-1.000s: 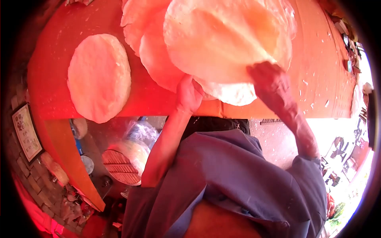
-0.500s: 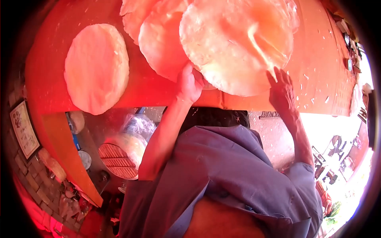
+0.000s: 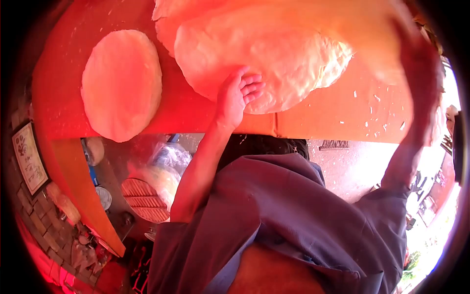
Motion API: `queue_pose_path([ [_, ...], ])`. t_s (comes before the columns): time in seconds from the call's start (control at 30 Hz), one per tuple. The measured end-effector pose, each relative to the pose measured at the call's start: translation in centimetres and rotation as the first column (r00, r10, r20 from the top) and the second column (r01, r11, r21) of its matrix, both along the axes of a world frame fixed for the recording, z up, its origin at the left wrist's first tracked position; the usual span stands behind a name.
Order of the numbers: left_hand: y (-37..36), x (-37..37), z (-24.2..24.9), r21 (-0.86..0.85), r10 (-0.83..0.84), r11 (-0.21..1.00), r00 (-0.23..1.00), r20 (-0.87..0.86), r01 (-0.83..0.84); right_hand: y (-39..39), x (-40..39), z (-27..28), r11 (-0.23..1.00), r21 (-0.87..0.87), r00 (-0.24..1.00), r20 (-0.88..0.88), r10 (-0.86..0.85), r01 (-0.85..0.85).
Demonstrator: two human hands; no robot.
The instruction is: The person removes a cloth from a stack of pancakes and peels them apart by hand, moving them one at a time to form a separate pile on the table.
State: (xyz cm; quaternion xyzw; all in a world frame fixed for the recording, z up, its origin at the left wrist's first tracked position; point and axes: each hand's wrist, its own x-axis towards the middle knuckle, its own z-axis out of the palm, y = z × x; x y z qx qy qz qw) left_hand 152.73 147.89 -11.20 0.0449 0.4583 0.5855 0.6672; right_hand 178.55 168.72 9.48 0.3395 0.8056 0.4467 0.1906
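My left hand (image 3: 237, 95) is open, palm partly turned up and fingers loosely curled, over the near edge of a large round flatbread (image 3: 274, 73). Nothing is in it. My right hand (image 3: 413, 46), smeared by motion, is at the upper right with a thin, pale flatbread sheet (image 3: 364, 24) lifted from the pile. The raised sheet is blurred and covers the pile's far right part. Beneath the near round, the edge of another flatbread (image 3: 165, 36) sticks out at the left. A separate oval-looking flatbread (image 3: 121, 85) lies on the table to the left.
The orange-red table (image 3: 313, 120) carries scattered pale crumbs at its right side. Below its front edge are a slatted round basket or lid (image 3: 144, 200) and clear plastic wrapping (image 3: 171, 157). A framed certificate (image 3: 29, 158) stands at far left, beside brickwork.
My right hand has swung up and to the right, carrying the top flatbread off the pile and uncovering the round below. My left hand has let go of the edge and opened.
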Motion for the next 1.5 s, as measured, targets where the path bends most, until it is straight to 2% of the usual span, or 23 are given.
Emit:
queue_pose_path([
  [0.07, -0.6, 0.0, 0.2, 0.000, -0.017, 1.000, 1.000, -0.015, 0.017, 0.1, -0.3, 4.3, 0.953, -0.140, 0.902, -0.383, 0.200, -0.270],
  [0.13, -0.6, -0.1, 0.5, -0.016, -0.030, 0.999, 0.999, -0.021, 0.029, -0.9, -0.8, 6.8, 0.817, -0.151, 0.625, -0.724, 0.292, -0.556],
  [0.17, -0.7, -0.1, 0.5, -0.018, -0.024, 1.000, 1.000, -0.020, 0.024, -4.7, -3.2, 3.2, 0.821, -0.283, 0.361, -0.927, -0.101, -0.496],
  [0.23, -1.0, -0.1, 0.5, -0.016, -0.019, 1.000, 0.999, -0.031, 0.019, -5.8, -5.8, 1.6, 0.800, -0.423, 0.604, -0.791, -0.097, -0.426],
  [0.3, -2.0, -0.2, 0.8, -0.029, -0.020, 0.999, 0.996, -0.091, 0.018, -4.3, -6.1, -2.7, 0.719, -0.613, 0.633, -0.707, -0.315, -0.327],
  [0.37, -3.7, -0.9, 1.0, -0.030, -0.027, 0.999, 0.988, -0.153, 0.022, -1.6, -5.4, -6.0, 0.751, -0.629, 0.735, -0.604, -0.309, -0.202],
  [0.43, -5.9, -1.9, 0.9, -0.083, -0.038, 0.996, 0.943, -0.331, 0.011, 1.8, -3.0, -6.9, 0.930, -0.150, 0.879, -0.404, 0.253, -0.337],
  [0.5, -8.2, -2.9, -0.7, -0.076, 0.010, 0.995, 0.865, -0.502, -0.056, 4.3, -1.8, -3.1, 0.889, 0.288, 0.901, 0.357, 0.246, -0.357],
  [0.53, -9.0, -3.3, -1.1, -0.058, 0.054, 0.991, 0.757, -0.651, -0.121, 3.8, -1.9, -2.0, 0.890, 0.284, 0.901, 0.357, 0.248, -0.357],
  [0.57, -9.4, -3.6, -0.9, -0.063, 0.052, 0.991, 0.759, -0.649, -0.121, 2.2, -2.2, -0.4, 0.937, 0.147, 0.948, 0.082, 0.308, -0.317],
  [0.63, -9.3, -4.0, -0.9, -0.088, 0.130, 0.935, 0.566, -0.814, -0.343, -2.2, -3.8, 3.1, 0.934, -0.132, 0.853, -0.464, 0.238, -0.333],
  [0.67, -8.6, -3.8, -0.2, -0.132, 0.219, 0.893, 0.669, -0.710, -0.431, -4.0, -5.2, 4.2, 0.885, -0.254, 0.721, -0.682, 0.123, -0.391],
  [0.7, -8.3, -4.0, -0.3, -0.131, 0.226, 0.889, 0.669, -0.708, -0.439, -6.5, -7.6, 3.0, 0.869, -0.398, 0.753, -0.656, -0.048, -0.292],
  [0.77, -8.5, -4.8, -0.9, -0.127, 0.252, 0.946, 0.921, -0.298, -0.300, -8.0, -9.2, -3.3, 0.735, -0.492, 0.666, -0.742, -0.074, -0.467],
  [0.87, -8.8, -4.3, -1.4, -0.151, 0.208, 0.959, 0.956, -0.209, -0.241, -10.6, -9.8, -13.4, 0.562, -0.720, 0.779, -0.595, -0.199, -0.407],
  [0.9, -8.8, -4.2, -1.2, -0.155, 0.133, 0.974, 0.971, -0.197, -0.165, -11.1, -9.6, -14.5, 0.567, -0.674, 0.724, -0.665, -0.185, -0.474],
  [0.97, -8.6, -3.7, -0.3, -0.151, 0.191, 0.965, 0.968, -0.163, -0.216, -11.4, -9.3, -13.1, 0.582, -0.744, 0.806, -0.542, -0.238, -0.329],
  [1.1, -9.3, -2.7, -0.5, -0.073, 0.174, 0.982, 0.985, 0.020, -0.172, -12.9, -11.2, -9.6, 0.650, -0.589, 0.680, -0.718, -0.148, -0.480],
  [1.17, -9.2, -1.9, -0.7, -0.053, 0.151, 0.987, 0.988, 0.031, -0.149, -15.5, -10.7, -15.3, 0.618, -0.655, 0.813, -0.581, -0.043, -0.435],
  [1.23, -8.6, -1.3, 0.6, -0.103, 0.100, 0.989, 0.994, -0.041, -0.104, -16.1, -11.0, -16.2, 0.384, -0.772, 0.680, -0.631, -0.374, -0.505],
  [1.37, -8.5, -1.5, 1.5, -0.077, 0.161, 0.985, 0.978, 0.133, -0.152, -15.7, -12.8, -13.0, 0.379, -0.825, 0.740, -0.552, -0.385, -0.418],
  [1.43, -8.2, -2.0, 1.8, -0.027, 0.105, 0.994, 0.985, 0.135, -0.102, -17.4, -13.3, -12.7, 0.390, -0.690, 0.591, -0.723, -0.358, -0.610],
  [1.5, -8.1, -2.1, 2.2, -0.001, 0.041, 0.999, 0.986, 0.160, -0.042, -18.2, -12.7, -12.1, 0.408, -0.697, 0.631, -0.713, -0.307, -0.589],
])
